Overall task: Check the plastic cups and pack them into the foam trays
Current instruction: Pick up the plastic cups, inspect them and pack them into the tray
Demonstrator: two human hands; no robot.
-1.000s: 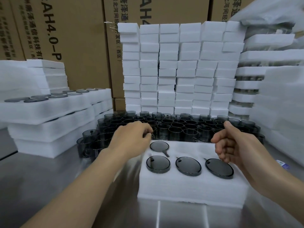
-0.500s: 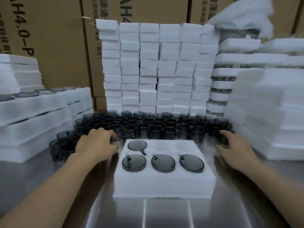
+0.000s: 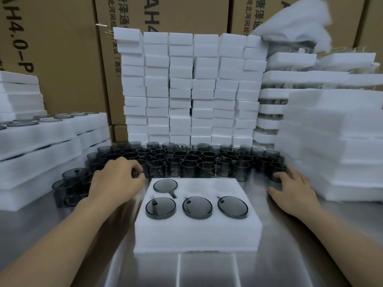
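A white foam tray [image 3: 196, 230] lies on the steel table in front of me. Several dark smoky plastic cups sit sunk in its sockets, one [image 3: 165, 185] in the back row and three [image 3: 197, 207] in the front row. Two back sockets [image 3: 209, 186] are empty. Behind the tray stands a crowd of loose cups [image 3: 194, 160]. My left hand [image 3: 116, 181] curls its fingers round a cup [image 3: 135, 172] at the crowd's front left. My right hand [image 3: 292, 189] closes fingers and thumb on a cup [image 3: 274, 179] at the front right.
Stacks of small foam blocks [image 3: 186, 90] form a wall behind the cups. Filled foam trays [image 3: 41, 150] are piled at the left, and more foam trays [image 3: 335, 141] at the right. Cardboard boxes [image 3: 62, 48] stand at the back.
Both hands reached out from the tray to the loose cups, the left to the front left, the right to the front right. The camera view shifted a little.
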